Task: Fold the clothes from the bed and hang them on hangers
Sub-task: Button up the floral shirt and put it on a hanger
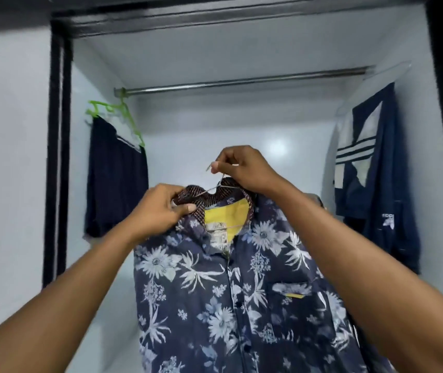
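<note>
A dark blue shirt with white flowers (228, 292) hangs in front of me on a thin wire hanger (221, 183), its yellow inner yoke showing at the neck. My right hand (244, 168) pinches the hanger's hook just above the collar. At the collar's left side, my left hand (165, 208) grips the fabric. Above and behind runs the metal closet rod (241, 82), well above the hanger's hook.
A green hanger (118, 114) carries a dark garment (116, 179) at the rod's left end. A navy jacket with white stripes (371, 168) hangs on the right. White closet walls and a black door frame (57, 144) enclose the space.
</note>
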A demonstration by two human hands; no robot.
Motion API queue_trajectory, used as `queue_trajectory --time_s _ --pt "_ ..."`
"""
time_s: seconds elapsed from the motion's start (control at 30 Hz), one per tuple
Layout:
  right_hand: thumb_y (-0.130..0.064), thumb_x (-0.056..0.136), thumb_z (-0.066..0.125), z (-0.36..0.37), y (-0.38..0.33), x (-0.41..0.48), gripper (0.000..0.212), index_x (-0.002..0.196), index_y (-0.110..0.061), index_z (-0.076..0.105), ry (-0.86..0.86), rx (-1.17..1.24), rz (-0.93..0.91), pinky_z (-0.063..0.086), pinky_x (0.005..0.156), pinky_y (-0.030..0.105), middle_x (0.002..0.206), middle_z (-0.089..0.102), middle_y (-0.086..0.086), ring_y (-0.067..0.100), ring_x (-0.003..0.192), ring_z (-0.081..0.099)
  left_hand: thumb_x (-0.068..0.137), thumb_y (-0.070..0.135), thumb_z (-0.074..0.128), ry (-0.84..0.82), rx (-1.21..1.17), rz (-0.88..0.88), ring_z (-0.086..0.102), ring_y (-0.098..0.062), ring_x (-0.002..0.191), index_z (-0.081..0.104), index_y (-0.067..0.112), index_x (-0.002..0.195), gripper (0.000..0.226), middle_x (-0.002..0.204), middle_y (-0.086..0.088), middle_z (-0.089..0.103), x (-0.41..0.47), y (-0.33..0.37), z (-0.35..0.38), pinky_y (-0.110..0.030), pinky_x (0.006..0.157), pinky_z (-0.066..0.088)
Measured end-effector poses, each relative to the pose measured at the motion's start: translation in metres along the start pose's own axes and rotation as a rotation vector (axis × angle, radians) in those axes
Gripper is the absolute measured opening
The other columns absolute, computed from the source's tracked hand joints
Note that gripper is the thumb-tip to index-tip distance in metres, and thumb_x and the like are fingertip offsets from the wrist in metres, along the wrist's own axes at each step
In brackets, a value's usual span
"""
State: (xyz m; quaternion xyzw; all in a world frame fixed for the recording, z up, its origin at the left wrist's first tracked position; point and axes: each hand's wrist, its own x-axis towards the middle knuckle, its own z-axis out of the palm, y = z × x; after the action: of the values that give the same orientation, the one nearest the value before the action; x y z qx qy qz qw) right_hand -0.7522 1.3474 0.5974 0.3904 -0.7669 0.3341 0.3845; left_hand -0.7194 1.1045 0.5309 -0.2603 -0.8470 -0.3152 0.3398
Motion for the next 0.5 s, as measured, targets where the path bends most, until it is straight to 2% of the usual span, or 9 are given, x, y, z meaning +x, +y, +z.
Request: queue_trajectory --time_s 0.03,0.1,0.17,0.2,0.3,0.43,0.5 --pt "-0.03 0.098 0.073 0.0 0.009 0.007 0.019 0.087 -0.015 0.077 0.011 -0.042 0.007 0.057 0.093 0.042 0.09 0.079 -0.004 0.013 0.096 0.074 0.093 0.026 0.077 0.057 0.034 0.004 0.063 -0.017 0.069 0.076 0.017 0.089 0.009 0.073 0.006 0.07 0.015 -0.005 0.008 -0.029 0.064 0.046" --pt "-0.032 0.098 0.072 0.001 0.026 0.02 0.02 0.087 -0.016 0.076 0.05 -0.111 0.019 0.057 0.092 0.043 0.088 0.079 -0.006 0.011 0.095 0.073 0.094 0.022 0.076 0.107 -0.001 0.017 0.048 -0.011 0.055 0.076 0.014 0.085 0.013 0.062 0.004 0.06 0.043 -0.017 0.023 -0.028 0.052 0.032" --pt "-0.035 0.099 0.072 0.002 0.043 0.03 0.019 0.087 -0.02 0.075 0.105 -0.14 0.043 0.058 0.088 0.039 0.084 0.079 -0.008 0.007 0.089 0.074 0.095 0.015 0.073 0.152 -0.106 0.026 0.039 0.001 0.041 0.079 0.014 0.089 0.008 0.058 0.008 0.062 0.064 -0.028 0.035 -0.021 0.043 0.028" --pt "-0.038 0.098 0.072 0.0 0.05 0.032 0.02 0.088 -0.021 0.074 0.129 -0.137 0.065 0.058 0.082 0.035 0.081 0.079 -0.005 0.006 0.082 0.074 0.095 0.009 0.072 0.187 -0.135 0.03 0.039 0.002 0.037 0.08 0.014 0.09 0.011 0.06 0.008 0.066 0.073 -0.03 0.041 -0.019 0.041 0.027" --pt "-0.051 0.095 0.072 -0.009 0.063 0.044 0.028 0.091 -0.024 0.07 0.16 -0.142 0.142 0.046 0.063 0.029 0.076 0.077 0.009 0.011 0.063 0.064 0.093 -0.008 0.061 0.249 -0.14 0.044 0.045 0.007 0.039 0.081 0.014 0.091 0.03 0.078 0.002 0.077 0.099 -0.039 0.048 -0.014 0.04 0.028" --pt "-0.055 0.098 0.064 -0.038 0.075 0.047 0.044 0.092 -0.014 0.077 0.002 -0.149 0.306 0.055 0.062 0.031 0.086 0.078 0.007 0.015 0.065 0.069 0.094 -0.01 0.061 0.32 -0.145 0.013 0.049 0.017 0.048 0.08 0.008 0.104 0.028 0.097 -0.002 0.079 0.14 -0.062 0.039 -0.008 0.042 0.033" --pt "-0.058 0.095 0.066 -0.053 0.091 0.042 0.05 0.083 -0.011 0.078 -0.086 -0.238 0.323 0.053 0.065 0.032 0.078 0.076 0.002 0.013 0.065 0.067 0.095 -0.001 0.068 0.359 -0.137 -0.011 0.056 0.014 0.065 0.078 0.005 0.113 0.021 0.103 -0.005 0.079 0.156 -0.073 0.035 -0.008 0.048 0.04"
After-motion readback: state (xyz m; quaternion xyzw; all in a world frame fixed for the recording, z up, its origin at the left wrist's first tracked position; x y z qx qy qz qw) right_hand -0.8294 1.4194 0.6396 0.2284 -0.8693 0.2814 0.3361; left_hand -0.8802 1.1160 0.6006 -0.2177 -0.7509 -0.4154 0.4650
